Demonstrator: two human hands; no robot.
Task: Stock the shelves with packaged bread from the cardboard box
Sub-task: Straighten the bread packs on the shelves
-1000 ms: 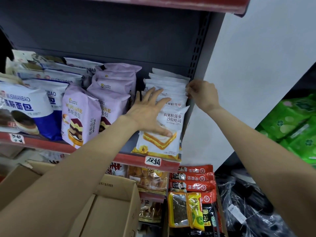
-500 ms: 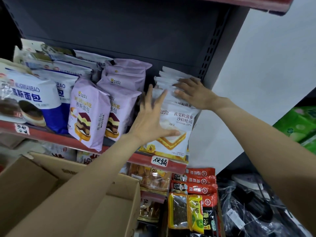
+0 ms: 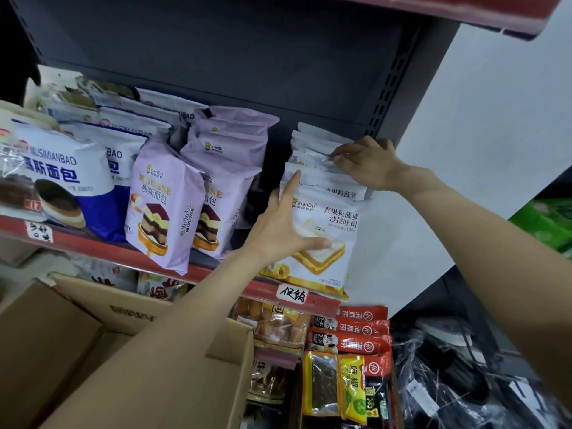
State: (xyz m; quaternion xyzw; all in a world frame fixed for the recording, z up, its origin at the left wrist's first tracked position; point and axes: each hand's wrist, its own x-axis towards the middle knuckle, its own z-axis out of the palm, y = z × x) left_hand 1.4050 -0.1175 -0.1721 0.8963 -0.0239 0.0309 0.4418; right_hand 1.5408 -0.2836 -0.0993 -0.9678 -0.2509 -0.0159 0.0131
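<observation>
The left hand (image 3: 286, 226) lies flat against the front white pineapple toast pack (image 3: 325, 239), fingers straight, forefinger raised along the pack's upper left corner and thumb stretched across the printed sandwich; it presses rather than grips, probably to keep the row from toppling forward off the shelf lip. The right hand (image 3: 366, 164) sits higher and further back at the right end of the row, fingers curled down over the top seams of the rear toast packs (image 3: 315, 144), pinching or raking them together, seemingly to square the stack against the shelf's end upright (image 3: 393, 88). So the toast packs stand on edge, one behind another, caught between the two hands: the left at the face, the right on the tops

Just left of the row is a dark gap, then purple mousse bread bags (image 3: 161, 209) leaning forward, and beyond them blue and white bread bags (image 3: 62, 181). All rest on the red-edged shelf (image 3: 216, 272), whose handwritten price tag (image 3: 292, 294) hangs under the toast. Below the left forearm sits the open cardboard box (image 3: 123, 351); its inside is mostly hidden by the arm, so I cannot tell what bread remains. Red and yellow packets (image 3: 349, 351) fill the shelf below
</observation>
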